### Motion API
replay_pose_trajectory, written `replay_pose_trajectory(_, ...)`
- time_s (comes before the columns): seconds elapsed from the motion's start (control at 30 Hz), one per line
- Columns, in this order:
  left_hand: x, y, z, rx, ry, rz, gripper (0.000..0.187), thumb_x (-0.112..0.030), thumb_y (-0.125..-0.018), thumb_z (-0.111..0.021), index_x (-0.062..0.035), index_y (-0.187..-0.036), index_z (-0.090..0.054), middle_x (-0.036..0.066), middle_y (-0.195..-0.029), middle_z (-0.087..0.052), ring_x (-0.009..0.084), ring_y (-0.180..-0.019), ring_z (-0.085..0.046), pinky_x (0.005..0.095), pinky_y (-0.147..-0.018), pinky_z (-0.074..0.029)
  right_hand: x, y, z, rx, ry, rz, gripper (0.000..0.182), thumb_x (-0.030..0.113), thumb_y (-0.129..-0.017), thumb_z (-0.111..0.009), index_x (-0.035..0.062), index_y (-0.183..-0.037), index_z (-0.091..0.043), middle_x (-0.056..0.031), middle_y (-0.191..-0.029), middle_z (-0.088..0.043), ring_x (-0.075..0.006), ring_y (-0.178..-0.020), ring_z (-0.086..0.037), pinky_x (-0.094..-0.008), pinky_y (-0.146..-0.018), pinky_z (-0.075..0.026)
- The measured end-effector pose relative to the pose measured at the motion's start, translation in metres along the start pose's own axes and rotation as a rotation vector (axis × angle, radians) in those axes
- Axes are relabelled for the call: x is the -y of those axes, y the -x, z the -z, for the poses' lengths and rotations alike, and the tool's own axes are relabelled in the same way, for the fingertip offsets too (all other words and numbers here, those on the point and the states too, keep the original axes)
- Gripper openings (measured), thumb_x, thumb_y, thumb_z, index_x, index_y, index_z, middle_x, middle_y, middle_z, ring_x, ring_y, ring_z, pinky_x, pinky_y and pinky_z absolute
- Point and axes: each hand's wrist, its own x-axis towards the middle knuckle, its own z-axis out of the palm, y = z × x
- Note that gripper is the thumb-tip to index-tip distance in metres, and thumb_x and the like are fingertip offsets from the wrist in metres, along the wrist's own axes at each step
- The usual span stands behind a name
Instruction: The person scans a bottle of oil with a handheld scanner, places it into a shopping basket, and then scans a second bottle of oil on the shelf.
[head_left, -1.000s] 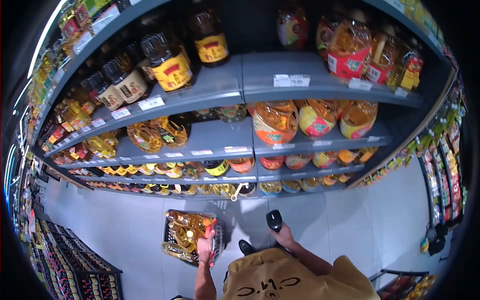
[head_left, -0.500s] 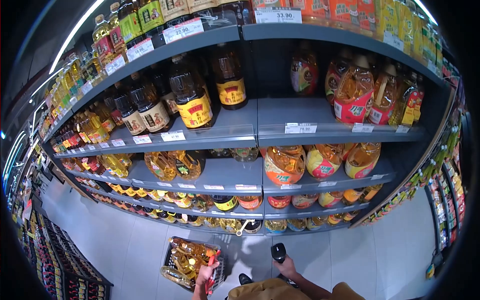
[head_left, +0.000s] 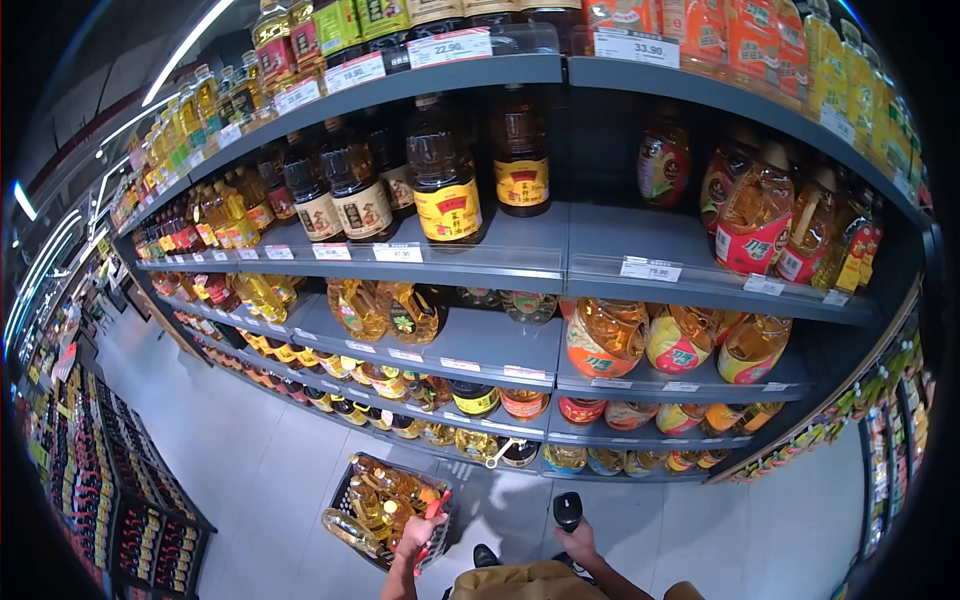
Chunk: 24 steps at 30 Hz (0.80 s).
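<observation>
My left hand (head_left: pixel 418 535) is closed round the red handle (head_left: pixel 436 520) of a dark shopping basket (head_left: pixel 345 492). Inside the basket lie several bottles of golden cooking oil (head_left: pixel 372 505), and one clear bottle (head_left: pixel 350 532) leans at its left side. My right hand (head_left: pixel 577 543) grips a black handheld scanner (head_left: pixel 567 510), its head pointing toward the shelves. Both hands are low in the view, in front of my body and apart from the shelves.
A tall grey shelf unit (head_left: pixel 470 262) full of oil bottles stands ahead, with price tags along its edges. A yellowish hook-like piece (head_left: pixel 505 453) sticks out low down. Racks of dark bottles (head_left: pixel 110 480) stand at left, and packaged goods (head_left: pixel 885 450) hang at right.
My view has turned to the left, so the shelves appear shifted right. The basket and scanner are still in my hands, with little movement.
</observation>
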Motion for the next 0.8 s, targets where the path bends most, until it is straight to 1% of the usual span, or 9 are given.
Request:
replay_pose_trajectory(0.17,-0.01,0.018,0.002,-0.007,0.002,-0.039,0.05,-0.045,-0.08,-0.077,0.0037,-0.088,-0.072,0.009,-0.067,-0.065,0.0171,-0.055,-0.062,0.0357,-0.052,-0.047,0.007,0.003,-0.004,0.014,-0.013,0.017,0.039,0.021,-0.077,-0.078,0.001,-0.106,-0.061,-0.0142,-0.092,-0.069,-0.0256,-0.086,-0.065,-0.0391,-0.081,-0.051)
replay_pose_trajectory(0.23,-0.02,0.024,0.003,-0.086,-0.17,-0.019,0.057,-0.05,-0.078,-0.076,0.0055,-0.09,-0.071,0.017,-0.071,-0.068,0.0247,-0.065,-0.069,0.0398,-0.059,-0.051,0.003,0.007,-0.006,0.017,0.007,0.031,0.038,0.02,-0.077,-0.077,0.0007,-0.105,-0.061,-0.0138,-0.091,-0.068,-0.0244,-0.084,-0.064,-0.0388,-0.08,-0.05)
replay_pose_trajectory(0.3,0.006,0.001,-0.005,-0.121,-0.152,-0.021,0.065,-0.055,-0.077,-0.075,0.0089,-0.088,-0.069,0.033,-0.086,-0.068,0.0437,-0.092,-0.069,0.047,-0.076,-0.054,-0.018,0.0,-0.016,0.0,0.051,0.027,0.034,0.019,-0.078,-0.076,0.0,-0.103,-0.061,-0.0118,-0.088,-0.066,-0.0214,-0.082,-0.061,-0.0379,-0.078,-0.05)
replay_pose_trajectory(0.37,0.012,-0.007,-0.009,-0.168,-0.23,-0.024,0.075,-0.058,-0.075,-0.075,0.0104,-0.102,-0.063,0.033,-0.098,-0.068,0.0442,-0.1,-0.067,0.0475,-0.084,-0.053,-0.019,0.0,-0.019,0.001,0.029,0.019,0.031,0.017,-0.079,-0.075,-0.0003,-0.1,-0.061,-0.0102,-0.085,-0.065,-0.0192,-0.079,-0.058,-0.0372,-0.076,-0.05)
replay_pose_trajectory(0.47,0.022,-0.014,-0.017,-0.233,-0.273,-0.021,0.076,-0.06,-0.078,-0.072,0.0095,-0.108,-0.061,0.034,-0.103,-0.067,0.0442,-0.103,-0.066,0.0491,-0.089,-0.052,-0.031,-0.002,-0.026,-0.031,0.065,0.13,0.027,0.012,-0.079,-0.075,0.0016,-0.098,-0.06,-0.0046,-0.075,-0.06,-0.0154,-0.064,-0.053,-0.0359,-0.06,-0.048)
replay_pose_trajectory(0.5,0.012,-0.007,-0.016,-0.267,-0.287,-0.03,0.075,-0.06,-0.079,-0.07,0.009,-0.106,-0.063,0.034,-0.103,-0.067,0.0439,-0.103,-0.066,0.0496,-0.09,-0.052,-0.035,-0.004,-0.027,0.019,0.051,0.009,0.025,0.011,-0.08,-0.075,0.0021,-0.097,-0.059,-0.0028,-0.073,-0.058,-0.0131,-0.061,-0.052,-0.0333,-0.056,-0.046)
replay_pose_trajectory(0.53,-0.001,0.002,-0.011,-0.235,-0.307,-0.034,0.072,-0.06,-0.08,-0.068,0.0072,-0.105,-0.066,0.033,-0.102,-0.067,0.0435,-0.103,-0.066,0.0494,-0.09,-0.052,-0.033,-0.005,-0.03,-0.03,0.061,0.171,0.023,0.01,-0.08,-0.074,0.0023,-0.095,-0.058,-0.0015,-0.071,-0.057,-0.012,-0.057,-0.052,-0.032,-0.052,-0.044)
replay_pose_trajectory(0.67,-0.012,0.016,-0.008,-0.235,-0.354,-0.031,0.063,-0.058,-0.085,-0.063,0.0017,-0.101,-0.072,0.029,-0.099,-0.069,0.0427,-0.099,-0.068,0.0488,-0.089,-0.053,-0.04,-0.006,-0.033,0.029,0.041,-0.033,0.024,0.013,-0.081,-0.076,0.0022,-0.093,-0.058,-0.0007,-0.069,-0.057,-0.01,-0.054,-0.05,-0.0295,-0.048,-0.041)
replay_pose_trajectory(0.8,-0.011,0.007,-0.012,-0.275,-0.44,-0.157,0.051,-0.05,-0.088,-0.062,-0.0017,-0.104,-0.067,0.025,-0.091,-0.071,0.0413,-0.088,-0.07,0.0508,-0.083,-0.054,-0.032,-0.011,-0.034,0.049,0.019,0.022,0.02,0.012,-0.082,-0.074,0.0042,-0.087,-0.056,-0.0002,-0.064,-0.055,-0.0092,-0.049,-0.05,-0.0269,-0.045,-0.04)
